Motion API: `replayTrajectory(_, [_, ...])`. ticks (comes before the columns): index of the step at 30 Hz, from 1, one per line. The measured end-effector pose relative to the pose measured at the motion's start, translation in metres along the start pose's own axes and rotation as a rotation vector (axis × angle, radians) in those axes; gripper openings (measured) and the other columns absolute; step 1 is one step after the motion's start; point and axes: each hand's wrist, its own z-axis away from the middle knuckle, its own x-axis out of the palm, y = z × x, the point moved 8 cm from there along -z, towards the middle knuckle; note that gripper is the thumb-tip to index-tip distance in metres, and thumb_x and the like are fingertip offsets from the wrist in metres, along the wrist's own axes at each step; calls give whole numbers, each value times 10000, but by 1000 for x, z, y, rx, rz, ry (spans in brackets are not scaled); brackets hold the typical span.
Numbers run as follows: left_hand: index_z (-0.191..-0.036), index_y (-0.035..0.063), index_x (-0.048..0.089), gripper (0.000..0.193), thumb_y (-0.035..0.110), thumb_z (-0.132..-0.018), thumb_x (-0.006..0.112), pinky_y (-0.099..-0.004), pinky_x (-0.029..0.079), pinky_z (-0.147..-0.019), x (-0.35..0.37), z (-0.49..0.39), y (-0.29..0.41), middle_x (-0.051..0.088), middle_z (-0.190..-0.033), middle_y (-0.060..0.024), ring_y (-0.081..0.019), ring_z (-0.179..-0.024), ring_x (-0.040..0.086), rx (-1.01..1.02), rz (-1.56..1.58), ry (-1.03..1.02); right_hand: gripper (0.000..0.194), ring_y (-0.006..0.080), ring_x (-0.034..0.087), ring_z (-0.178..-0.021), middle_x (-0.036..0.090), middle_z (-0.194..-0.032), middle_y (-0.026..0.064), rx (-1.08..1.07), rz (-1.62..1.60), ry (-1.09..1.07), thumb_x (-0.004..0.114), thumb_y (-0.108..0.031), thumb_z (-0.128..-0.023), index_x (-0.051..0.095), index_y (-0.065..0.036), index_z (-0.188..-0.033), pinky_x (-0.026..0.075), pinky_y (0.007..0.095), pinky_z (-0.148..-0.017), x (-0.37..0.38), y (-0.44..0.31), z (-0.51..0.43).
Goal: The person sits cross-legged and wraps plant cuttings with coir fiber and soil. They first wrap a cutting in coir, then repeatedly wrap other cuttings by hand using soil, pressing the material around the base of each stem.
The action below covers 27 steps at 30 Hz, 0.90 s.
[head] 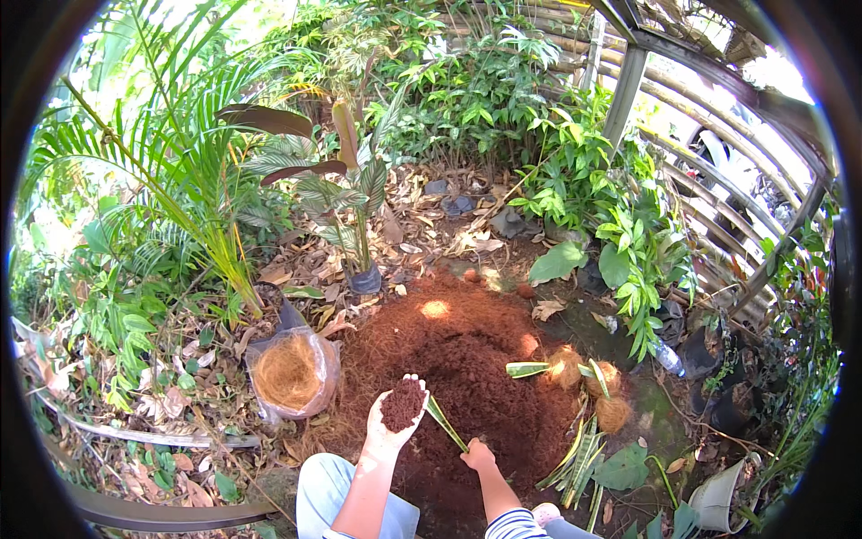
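My left hand [385,431] is held palm up, cupping a mound of dark brown coir-like soil [404,405]. In my right hand [479,455] is the end of a long green leaf with yellow edges [444,419], like a snake plant leaf. Its far tip slants up and left to the side of the left palm. Beneath both hands spreads a wide heap of reddish-brown coir-like soil [498,377]. Several similar leaves [576,465] lie right of it. Above them are fibre-wrapped balls [613,414], some with leaf pieces standing out.
A clear plastic bag of coconut fibre [289,374] stands left of the heap. Behind it are a potted striped-leaf plant [363,279] and a palm [232,269]. A plastic bottle [668,357], a white pot [720,495] and a bamboo fence [714,155] are on the right.
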Motion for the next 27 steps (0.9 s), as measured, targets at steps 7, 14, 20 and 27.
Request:
replayTrajectory(7, [-1089, -33, 594, 330, 117, -855, 416, -461, 402, -1021, -8, 12, -10, 620, -1116, -180, -338, -1097, 559, 11, -4, 50, 361, 334, 619, -951, 655, -942, 203, -13, -588, 58, 597, -370, -818, 612, -32, -944, 467, 376, -831, 0, 14, -14])
replayTrajectory(14, [-1093, -27, 597, 345, 110, -838, 409, -475, 410, -1015, -9, 44, -29, 617, -1126, -180, -348, -1096, 561, -78, 61, -44, 383, 164, 458, -460, 592, -684, 65, -81, -525, -43, 440, -427, -934, 653, -110, -899, 393, 327, -435, -48, -1, 9])
replayTrajectory(20, [-1082, -31, 607, 358, 120, -803, 441, -460, 404, -1025, -26, 84, -61, 620, -1133, -177, -340, -1102, 562, -126, 110, -21, 271, 88, 370, -450, 465, -634, -17, 46, -767, -253, 400, -281, -965, 584, -84, -939, 300, 245, -386, -150, -6, 72])
replayTrajectory(27, [-1051, -30, 623, 344, 104, -808, 418, -458, 429, -1001, -6, 112, -91, 640, -1096, -170, -331, -1074, 585, -235, 165, -114, 203, 89, 461, -622, 527, -766, -10, -75, -1022, -57, 387, -177, -974, 567, -83, -988, 418, 252, -555, -274, -36, 179])
